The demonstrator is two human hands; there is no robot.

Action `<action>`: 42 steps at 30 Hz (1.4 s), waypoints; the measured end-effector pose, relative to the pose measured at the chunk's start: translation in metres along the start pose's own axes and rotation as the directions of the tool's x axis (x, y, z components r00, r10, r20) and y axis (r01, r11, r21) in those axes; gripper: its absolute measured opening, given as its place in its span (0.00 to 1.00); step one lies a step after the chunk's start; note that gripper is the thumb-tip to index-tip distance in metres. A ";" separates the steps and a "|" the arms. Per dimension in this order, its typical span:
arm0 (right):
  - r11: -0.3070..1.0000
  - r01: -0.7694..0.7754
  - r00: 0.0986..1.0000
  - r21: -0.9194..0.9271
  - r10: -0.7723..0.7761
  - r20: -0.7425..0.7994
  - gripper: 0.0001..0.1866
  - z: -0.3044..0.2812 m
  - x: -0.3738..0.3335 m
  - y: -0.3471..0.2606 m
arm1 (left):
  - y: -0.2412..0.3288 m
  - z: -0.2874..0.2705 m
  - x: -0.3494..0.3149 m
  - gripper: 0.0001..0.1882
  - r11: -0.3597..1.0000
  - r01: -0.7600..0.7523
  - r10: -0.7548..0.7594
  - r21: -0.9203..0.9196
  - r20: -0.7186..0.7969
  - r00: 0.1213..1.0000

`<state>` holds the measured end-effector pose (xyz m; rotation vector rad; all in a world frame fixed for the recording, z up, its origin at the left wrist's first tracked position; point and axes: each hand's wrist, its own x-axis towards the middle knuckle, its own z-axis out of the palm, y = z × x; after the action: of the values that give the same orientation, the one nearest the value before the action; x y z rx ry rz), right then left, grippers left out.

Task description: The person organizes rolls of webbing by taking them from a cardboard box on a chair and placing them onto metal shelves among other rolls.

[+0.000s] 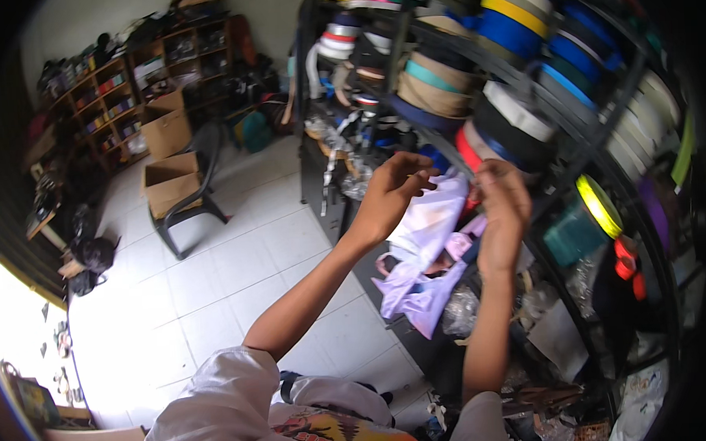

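My left hand is raised in front of the rack, its fingers bent and apart, with nothing seen in them. Across from it, my right hand has its fingertips drawn together as in a pinch. Blur hides what they hold, if anything. Below and between both hands lies a crumpled lavender plastic bag with pink and dark things at its opening. Behind the hands, rolls of webbing fill the rack, among them a red and white roll close to my right fingertips.
The black metal rack runs along the right, with a bright yellow roll on it. Clear plastic packets lie below the bag. On the tiled floor stand a dark chair and cardboard boxes. Wooden shelves line the back.
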<state>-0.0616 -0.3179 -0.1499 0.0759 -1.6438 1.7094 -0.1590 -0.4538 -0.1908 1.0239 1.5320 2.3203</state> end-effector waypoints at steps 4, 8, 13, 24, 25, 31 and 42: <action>0.923 -0.384 0.895 0.007 0.371 0.249 0.11 0.155 -0.031 0.123 | 0.003 -0.152 -0.049 0.15 0.974 0.129 -0.088 0.186 -0.214 0.973; 0.869 -0.494 0.792 -0.020 0.459 0.402 0.14 0.303 -0.042 0.192 | 0.016 -0.294 -0.081 0.15 0.951 0.142 0.002 0.274 -0.465 0.885; 0.877 -0.473 0.675 -0.083 0.421 0.606 0.18 0.472 -0.048 0.255 | 0.037 -0.463 -0.125 0.15 0.941 0.215 0.033 0.261 -0.704 0.710; 0.771 -0.622 0.266 -0.138 0.374 0.889 0.17 0.834 -0.073 0.337 | 0.153 -0.755 -0.203 0.19 0.914 0.308 0.160 0.263 -0.933 0.322; 0.752 -0.653 0.225 -0.092 0.309 0.924 0.17 0.869 -0.086 0.351 | 0.165 -0.774 -0.213 0.19 0.912 0.297 0.198 0.285 -0.936 0.291; 0.796 -0.562 -0.032 -0.226 0.252 0.967 0.16 1.029 -0.150 0.343 | 0.210 -0.895 -0.284 0.18 0.917 0.241 0.311 0.317 -0.948 0.062; 0.762 -0.563 -0.011 -0.319 0.379 0.925 0.19 1.253 -0.180 0.408 | 0.259 -1.131 -0.304 0.17 0.955 0.220 0.154 0.198 -0.968 0.200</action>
<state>-0.7067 -1.4610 -0.3676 1.0467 -2.6993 2.6033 -0.5877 -1.5606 -0.3653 -0.8952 2.2282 2.8589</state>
